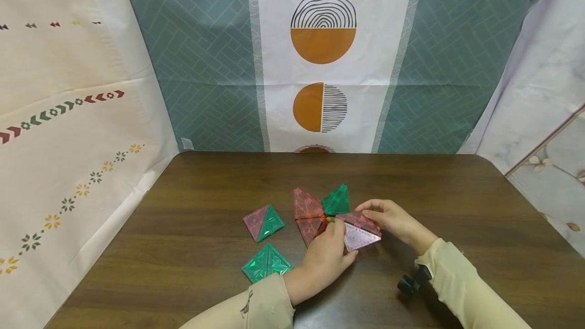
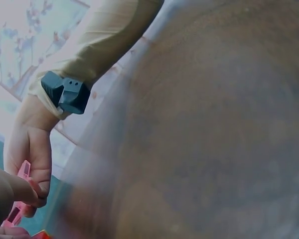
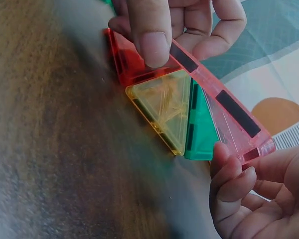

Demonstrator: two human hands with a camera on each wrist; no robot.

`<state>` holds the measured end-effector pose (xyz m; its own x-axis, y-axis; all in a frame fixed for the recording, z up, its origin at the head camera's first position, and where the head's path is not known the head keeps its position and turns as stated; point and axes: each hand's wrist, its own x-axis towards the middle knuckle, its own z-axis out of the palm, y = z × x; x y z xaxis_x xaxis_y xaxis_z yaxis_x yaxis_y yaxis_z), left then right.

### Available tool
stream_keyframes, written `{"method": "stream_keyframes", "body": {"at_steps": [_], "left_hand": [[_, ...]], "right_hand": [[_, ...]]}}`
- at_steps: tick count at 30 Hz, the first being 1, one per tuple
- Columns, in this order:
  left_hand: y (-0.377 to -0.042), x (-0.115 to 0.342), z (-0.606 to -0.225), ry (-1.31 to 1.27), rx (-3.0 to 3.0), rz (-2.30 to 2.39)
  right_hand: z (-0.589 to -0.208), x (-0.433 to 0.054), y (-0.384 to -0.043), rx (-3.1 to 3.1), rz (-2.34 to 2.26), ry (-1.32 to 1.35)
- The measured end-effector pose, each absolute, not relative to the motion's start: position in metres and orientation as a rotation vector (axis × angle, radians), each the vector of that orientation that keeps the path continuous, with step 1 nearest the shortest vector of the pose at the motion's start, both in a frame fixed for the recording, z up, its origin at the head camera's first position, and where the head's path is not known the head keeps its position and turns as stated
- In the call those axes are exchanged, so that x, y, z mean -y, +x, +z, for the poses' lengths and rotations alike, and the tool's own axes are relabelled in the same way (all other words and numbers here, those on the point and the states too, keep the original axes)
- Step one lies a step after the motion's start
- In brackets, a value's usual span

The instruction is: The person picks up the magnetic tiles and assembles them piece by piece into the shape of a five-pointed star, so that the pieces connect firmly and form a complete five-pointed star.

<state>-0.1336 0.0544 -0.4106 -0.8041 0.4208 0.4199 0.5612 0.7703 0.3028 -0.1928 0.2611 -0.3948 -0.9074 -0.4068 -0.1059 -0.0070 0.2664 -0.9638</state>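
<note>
Both hands work on a raised cluster of translucent magnetic tiles. My right hand (image 1: pixel 394 222) pinches the outer corner of a red triangular magnetic tile (image 3: pixel 234 117), whose black magnets show along its edge. From the near side my left hand (image 1: pixel 323 254) grips the same tile's inner end, its thumb (image 3: pixel 155 47) over the red plastic. Beside it are a yellow triangle (image 3: pixel 164 107) and a green tile (image 3: pixel 203 132). In the head view, red tiles (image 1: pixel 307 204) and another green tile (image 1: pixel 336 200) fan out behind the left hand, which partly hides the middle.
To the left on the wooden table (image 1: pixel 219 182) lie a red-and-green tile pair (image 1: pixel 269 223) and a pair of green tiles (image 1: pixel 260 263), close to the left wrist. A black wrist device (image 1: pixel 413 279) sits at the right cuff. Patterned cloth (image 1: pixel 210 65) hangs behind the table's far edge.
</note>
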Motion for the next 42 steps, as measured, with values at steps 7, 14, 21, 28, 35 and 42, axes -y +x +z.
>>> {"method": "stream_keyframes", "body": {"at_steps": [7, 14, 21, 28, 35, 42], "left_hand": [[-0.134, -0.057, -0.412, -0.719, 2.688, -0.461], [-0.133, -0.058, -0.413, -0.751, 2.667, -0.415], [-0.134, -0.057, -0.414, -0.75, 2.586, -0.334], [-0.137, -0.058, -0.415, -0.743, 2.57, -0.313], [-0.139, -0.059, -0.419, -0.714, 2.535, -0.283], [-0.139, -0.057, -0.416, -0.706, 2.52, -0.265]], "right_hand": [[-0.396, -0.257, -0.197, -2.225, -1.631, -0.307], [-0.396, -0.254, -0.199, -2.234, -1.588, -0.27], [-0.398, -0.252, -0.201, -2.209, -1.588, -0.283], [-0.399, -0.245, -0.202, -2.368, -1.514, -0.283], [-0.4, -0.242, -0.201, -2.437, -1.499, -0.327], [-0.397, -0.244, -0.201, -2.465, -1.469, -0.345]]}}
